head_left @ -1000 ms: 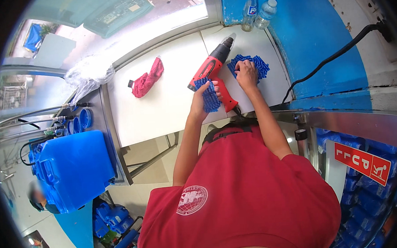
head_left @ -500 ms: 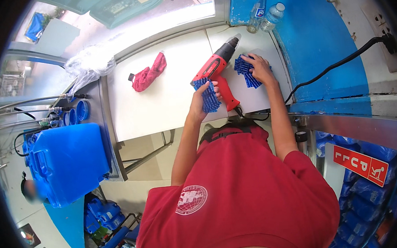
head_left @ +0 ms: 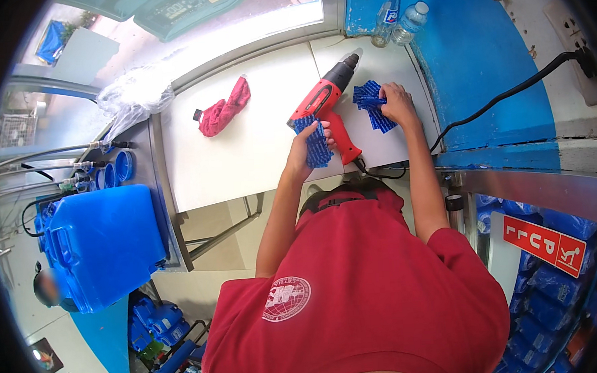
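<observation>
My left hand (head_left: 299,150) is closed around a bundle of flat blue printed plastic seals (head_left: 317,147), held by the grip of a red and black heat gun (head_left: 314,99). The heat gun lies on the white table with its nozzle pointing away. Right of it, a fanned pile of the same blue seals (head_left: 366,92) rests on the table. My right hand (head_left: 398,105) is over the near right side of this pile, its fingers pinched on a blue seal that looks folded or raised.
A crumpled red cloth (head_left: 226,110) lies on the white table (head_left: 243,166). Two clear bottles (head_left: 411,22) stand in the far right corner. A black cord (head_left: 510,98) runs to the wall socket. On the left are a large blue jug (head_left: 109,240), hoses and a clear plastic bag (head_left: 135,97).
My right hand has gone from lying spread over the pile to pinching a blue seal, drawing slightly to the right. My left hand has barely moved.
</observation>
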Available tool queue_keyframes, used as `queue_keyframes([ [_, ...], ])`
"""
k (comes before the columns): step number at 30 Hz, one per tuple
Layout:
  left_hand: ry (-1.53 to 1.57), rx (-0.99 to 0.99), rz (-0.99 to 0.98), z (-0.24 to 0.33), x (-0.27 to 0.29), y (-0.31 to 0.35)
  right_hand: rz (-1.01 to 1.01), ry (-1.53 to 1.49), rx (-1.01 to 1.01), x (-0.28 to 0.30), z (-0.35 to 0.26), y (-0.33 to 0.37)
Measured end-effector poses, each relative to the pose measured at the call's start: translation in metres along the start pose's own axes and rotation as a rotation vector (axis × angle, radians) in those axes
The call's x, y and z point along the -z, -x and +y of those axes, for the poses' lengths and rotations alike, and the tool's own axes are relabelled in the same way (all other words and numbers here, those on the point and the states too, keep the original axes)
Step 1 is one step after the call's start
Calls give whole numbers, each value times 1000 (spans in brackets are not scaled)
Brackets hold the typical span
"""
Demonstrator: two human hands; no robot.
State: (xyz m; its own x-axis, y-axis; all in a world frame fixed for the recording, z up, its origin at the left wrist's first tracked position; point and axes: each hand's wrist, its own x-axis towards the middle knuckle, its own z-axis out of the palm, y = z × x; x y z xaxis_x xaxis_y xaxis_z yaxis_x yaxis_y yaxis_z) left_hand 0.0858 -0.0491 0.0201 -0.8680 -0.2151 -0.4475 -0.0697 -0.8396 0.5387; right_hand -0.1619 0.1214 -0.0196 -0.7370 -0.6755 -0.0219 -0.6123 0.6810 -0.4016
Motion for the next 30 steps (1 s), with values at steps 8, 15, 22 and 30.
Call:
queue_keyframes([
  [8,28,-86,45,3,-16,-5,-4,-1021,-10,13,-40,30],
  [15,-206,-107,-11,-12,-24,-12,-65,-961,-21,-3,-129,86],
  [22,-143,-16,37,-12,-17,-16,255,-194,-124,5,-40,11],
  [30,-184,-30,80,-9,-15,-5,151,43,-199,-30,4,-23],
])
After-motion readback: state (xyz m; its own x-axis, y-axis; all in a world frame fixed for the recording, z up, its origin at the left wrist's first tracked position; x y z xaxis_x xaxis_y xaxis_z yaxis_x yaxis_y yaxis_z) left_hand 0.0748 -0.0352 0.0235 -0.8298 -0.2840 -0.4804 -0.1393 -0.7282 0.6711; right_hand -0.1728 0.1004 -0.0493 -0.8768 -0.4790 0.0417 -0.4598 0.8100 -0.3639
